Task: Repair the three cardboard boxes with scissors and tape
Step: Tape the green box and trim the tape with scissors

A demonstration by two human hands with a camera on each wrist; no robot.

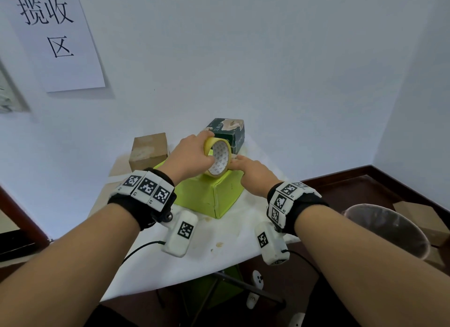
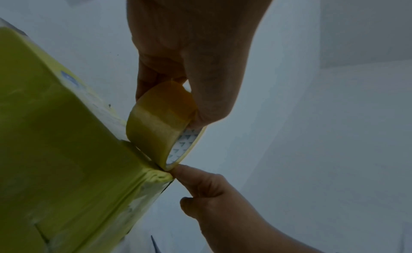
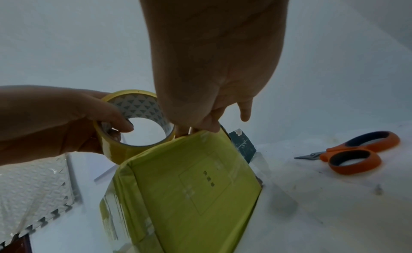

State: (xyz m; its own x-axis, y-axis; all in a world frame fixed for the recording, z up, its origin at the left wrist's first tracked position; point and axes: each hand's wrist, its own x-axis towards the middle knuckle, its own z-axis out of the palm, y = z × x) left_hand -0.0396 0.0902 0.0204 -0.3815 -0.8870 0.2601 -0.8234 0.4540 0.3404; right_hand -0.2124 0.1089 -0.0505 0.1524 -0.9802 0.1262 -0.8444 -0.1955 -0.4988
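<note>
1. Head view: a lime-green cardboard box (image 1: 207, 195) sits at the middle of the white-covered table (image 1: 151, 266), one vertical corner edge facing the person at 6 o'clock and its long axis running toward 10 o'clock. The left hand (image 1: 187, 158) curls round a yellowish roll of packing tape (image 1: 218, 160) stood on edge on the box's top, the roll's open core facing 5 o'clock. The right hand (image 1: 253, 172) lies at 3 o'clock of the roll, fingers reaching to the roll's lower rim; how tightly they close cannot be told here. A plain brown cardboard box (image 1: 148, 151) stands at 10 o'clock by the wall, a dark green printed carton (image 1: 227, 133) at 12 o'clock just behind the roll. Bare cloth lies open at 6 o'clock up to the table's near edge.

2. Left wrist view: thumb and fingers (image 2: 207, 91) grip the roll's outer band; the roll's rim meets the box's top edge, where the right hand's fingertip (image 2: 180, 170) touches the rim.

3. Right wrist view: the left thumb (image 3: 116, 119) hooks inside the core. The right fingers (image 3: 207, 122) pinch narrowly at the box's top edge beside the roll. Orange-handled scissors (image 3: 354, 152) lie at 3 o'clock, well apart, blades pointing at 9 o'clock, with bare tabletop around them. White bubble wrap (image 3: 33, 191) lies at 8 o'clock.
</note>
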